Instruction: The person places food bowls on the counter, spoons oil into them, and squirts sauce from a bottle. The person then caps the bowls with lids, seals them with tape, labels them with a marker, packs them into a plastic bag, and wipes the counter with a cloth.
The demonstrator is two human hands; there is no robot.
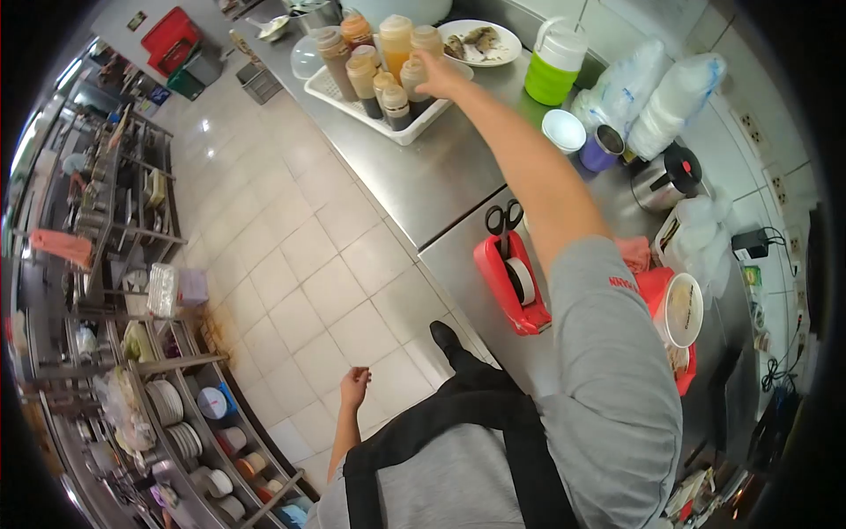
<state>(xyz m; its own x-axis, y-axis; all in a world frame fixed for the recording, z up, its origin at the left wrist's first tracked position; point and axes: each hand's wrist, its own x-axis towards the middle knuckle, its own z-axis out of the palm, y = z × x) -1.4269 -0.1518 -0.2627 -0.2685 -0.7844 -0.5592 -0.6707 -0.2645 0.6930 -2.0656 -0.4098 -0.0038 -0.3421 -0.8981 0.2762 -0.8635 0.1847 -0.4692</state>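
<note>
My right hand (441, 76) reaches to the far end of the counter, its fingers round a squeeze bottle (412, 76) among the others. Part of that grip is hidden by the hand itself. Several squeeze bottles with dark, orange and yellow sauces, such as a yellow-orange bottle (396, 42), stand upright in a white plastic basket (404, 136). Down at my side, over the tiled floor, hangs my left hand (355, 385), fingers curled in and apparently holding nothing.
Beyond the basket lies a white plate (504, 55) with food remains. A green-and-white jug (555, 63), purple cup (602, 148) and steel pitcher (667, 179) line the wall. Nearer are a red tape dispenser (500, 273) and scissors (504, 217). Shelves of dishes (167, 401) stand left.
</note>
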